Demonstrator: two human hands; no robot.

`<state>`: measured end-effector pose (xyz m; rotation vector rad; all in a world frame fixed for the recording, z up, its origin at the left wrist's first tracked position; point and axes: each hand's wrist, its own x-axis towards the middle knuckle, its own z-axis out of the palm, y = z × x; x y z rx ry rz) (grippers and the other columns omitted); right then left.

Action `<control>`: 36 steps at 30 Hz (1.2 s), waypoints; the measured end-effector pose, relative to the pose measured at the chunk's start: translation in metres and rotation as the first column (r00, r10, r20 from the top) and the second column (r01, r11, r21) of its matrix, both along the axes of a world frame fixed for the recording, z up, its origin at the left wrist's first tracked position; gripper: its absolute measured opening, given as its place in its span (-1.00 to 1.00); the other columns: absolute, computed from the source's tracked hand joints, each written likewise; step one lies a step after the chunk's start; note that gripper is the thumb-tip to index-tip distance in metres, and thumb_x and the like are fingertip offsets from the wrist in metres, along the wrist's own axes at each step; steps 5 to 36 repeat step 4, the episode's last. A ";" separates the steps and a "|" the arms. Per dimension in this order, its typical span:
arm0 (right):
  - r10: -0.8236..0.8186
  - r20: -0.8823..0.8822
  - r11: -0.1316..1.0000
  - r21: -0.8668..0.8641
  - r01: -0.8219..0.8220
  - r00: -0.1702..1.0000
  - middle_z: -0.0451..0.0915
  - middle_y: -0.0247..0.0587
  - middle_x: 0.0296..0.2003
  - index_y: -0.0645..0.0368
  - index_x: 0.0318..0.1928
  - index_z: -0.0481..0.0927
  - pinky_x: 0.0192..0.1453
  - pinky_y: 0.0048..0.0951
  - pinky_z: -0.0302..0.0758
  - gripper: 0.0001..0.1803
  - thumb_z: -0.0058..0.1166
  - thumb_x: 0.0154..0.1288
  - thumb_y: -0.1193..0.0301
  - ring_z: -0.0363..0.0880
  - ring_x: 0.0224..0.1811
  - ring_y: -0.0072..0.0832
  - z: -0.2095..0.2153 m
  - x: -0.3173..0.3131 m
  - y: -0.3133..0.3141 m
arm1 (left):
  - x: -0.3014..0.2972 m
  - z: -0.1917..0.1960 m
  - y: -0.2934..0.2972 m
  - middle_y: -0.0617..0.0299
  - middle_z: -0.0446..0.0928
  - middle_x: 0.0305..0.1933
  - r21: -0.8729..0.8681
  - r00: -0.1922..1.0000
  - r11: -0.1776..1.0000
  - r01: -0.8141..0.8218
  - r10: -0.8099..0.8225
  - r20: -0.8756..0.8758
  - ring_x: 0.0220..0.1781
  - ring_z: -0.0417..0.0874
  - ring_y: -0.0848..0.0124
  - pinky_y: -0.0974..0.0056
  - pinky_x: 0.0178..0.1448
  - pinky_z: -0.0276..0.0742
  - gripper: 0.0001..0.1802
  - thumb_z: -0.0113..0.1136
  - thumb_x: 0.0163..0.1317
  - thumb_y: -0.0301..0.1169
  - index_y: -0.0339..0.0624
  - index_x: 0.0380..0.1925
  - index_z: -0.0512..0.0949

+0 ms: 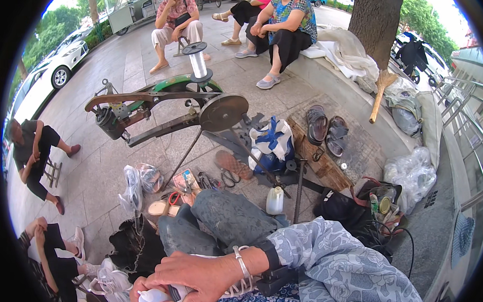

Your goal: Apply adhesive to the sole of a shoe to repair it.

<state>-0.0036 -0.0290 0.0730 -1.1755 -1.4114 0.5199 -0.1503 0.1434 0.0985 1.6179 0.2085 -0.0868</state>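
At the bottom, in front of my lap, my right hand [200,275] is closed over a grey and white laced shoe [241,289], which it largely covers. My left hand [137,299], partly cut off by the lower edge, curls around a small white plastic bottle [152,299] with a rounded, tipped end. The two hands are close together, and the grip of the left fingers is partly hidden. Beyond my knees stands a hand-cranked shoe-sewing machine [168,100] with a large wheel and a spool of white thread [198,64].
On the pavement are red-handled scissors [173,198], a translucent bottle [275,200], a blue and white bag [271,142], dark sandals [326,128] and a crammed tool bag [381,199]. White sneakers [110,283] lie at lower left. Several people sit around; a tree [376,26] rises behind.
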 end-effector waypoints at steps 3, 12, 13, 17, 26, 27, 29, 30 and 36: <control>-0.003 -0.002 1.000 0.002 0.003 1.000 0.45 -0.20 -0.14 0.09 0.25 0.31 -0.01 -0.25 0.18 -0.20 0.16 -0.16 0.39 0.37 -0.09 -0.24 -0.001 0.000 0.000 | 0.000 0.001 0.002 0.21 0.43 -0.13 0.054 1.000 0.998 0.016 -0.014 -0.026 -0.11 0.47 0.41 0.33 -0.01 0.43 -0.45 0.11 -0.08 -0.74 -0.26 0.01 0.36; -0.002 -0.003 1.000 0.003 0.002 1.000 0.45 -0.20 -0.14 0.09 0.25 0.31 -0.01 -0.25 0.18 -0.20 0.16 -0.16 0.39 0.37 -0.09 -0.24 -0.001 0.000 0.000 | 0.000 0.001 0.002 0.21 0.43 -0.13 0.047 1.000 0.999 0.009 -0.008 -0.030 -0.11 0.47 0.41 0.33 -0.01 0.43 -0.44 0.12 -0.08 -0.74 -0.26 0.02 0.35; -0.002 -0.003 1.000 0.003 0.002 1.000 0.45 -0.20 -0.14 0.09 0.25 0.31 -0.01 -0.25 0.18 -0.20 0.16 -0.16 0.39 0.37 -0.09 -0.24 -0.001 0.000 0.000 | 0.000 0.001 0.002 0.21 0.43 -0.13 0.047 1.000 0.999 0.009 -0.008 -0.030 -0.11 0.47 0.41 0.33 -0.01 0.43 -0.44 0.12 -0.08 -0.74 -0.26 0.02 0.35; -0.002 -0.003 1.000 0.003 0.002 1.000 0.45 -0.20 -0.14 0.09 0.25 0.31 -0.01 -0.25 0.18 -0.20 0.16 -0.16 0.39 0.37 -0.09 -0.24 -0.001 0.000 0.000 | 0.000 0.001 0.002 0.21 0.43 -0.13 0.047 1.000 0.999 0.009 -0.008 -0.030 -0.11 0.47 0.41 0.33 -0.01 0.43 -0.44 0.12 -0.08 -0.74 -0.26 0.02 0.35; -0.002 -0.003 1.000 0.003 0.002 1.000 0.45 -0.20 -0.14 0.09 0.25 0.31 -0.01 -0.25 0.18 -0.20 0.16 -0.16 0.39 0.37 -0.09 -0.24 -0.001 0.000 0.000 | 0.000 0.001 0.002 0.21 0.43 -0.13 0.047 1.000 0.999 0.009 -0.008 -0.030 -0.11 0.47 0.41 0.33 -0.01 0.43 -0.44 0.12 -0.08 -0.74 -0.26 0.02 0.35; -0.002 -0.003 1.000 0.003 0.002 1.000 0.45 -0.20 -0.14 0.09 0.25 0.31 -0.01 -0.25 0.18 -0.20 0.16 -0.16 0.39 0.37 -0.09 -0.24 -0.001 0.000 0.000 | 0.000 0.001 0.002 0.21 0.43 -0.13 0.047 1.000 0.999 0.009 -0.008 -0.030 -0.11 0.47 0.41 0.33 -0.01 0.43 -0.44 0.12 -0.08 -0.74 -0.26 0.02 0.35; -0.002 -0.003 1.000 0.003 0.002 1.000 0.45 -0.20 -0.14 0.09 0.25 0.31 -0.01 -0.25 0.18 -0.20 0.16 -0.16 0.39 0.37 -0.09 -0.24 -0.001 0.000 0.000 | 0.000 0.001 0.002 0.21 0.43 -0.13 0.047 1.000 0.999 0.009 -0.008 -0.030 -0.11 0.47 0.41 0.33 -0.01 0.43 -0.44 0.12 -0.08 -0.74 -0.26 0.02 0.35; -0.002 -0.003 1.000 0.003 0.002 1.000 0.45 -0.20 -0.14 0.09 0.25 0.31 -0.01 -0.25 0.18 -0.20 0.16 -0.16 0.39 0.37 -0.09 -0.24 -0.001 0.000 0.000 | 0.000 0.001 0.002 0.21 0.43 -0.13 0.047 1.000 0.999 0.009 -0.008 -0.030 -0.11 0.47 0.41 0.33 -0.01 0.43 -0.44 0.12 -0.08 -0.74 -0.26 0.02 0.35; -0.002 -0.003 1.000 0.003 0.002 1.000 0.45 -0.20 -0.14 0.09 0.25 0.31 -0.01 -0.25 0.18 -0.20 0.16 -0.16 0.39 0.37 -0.09 -0.24 -0.001 0.000 0.000 | 0.000 0.001 0.002 0.21 0.43 -0.13 0.047 1.000 0.999 0.009 -0.008 -0.030 -0.11 0.47 0.41 0.33 -0.01 0.43 -0.44 0.12 -0.08 -0.74 -0.26 0.02 0.35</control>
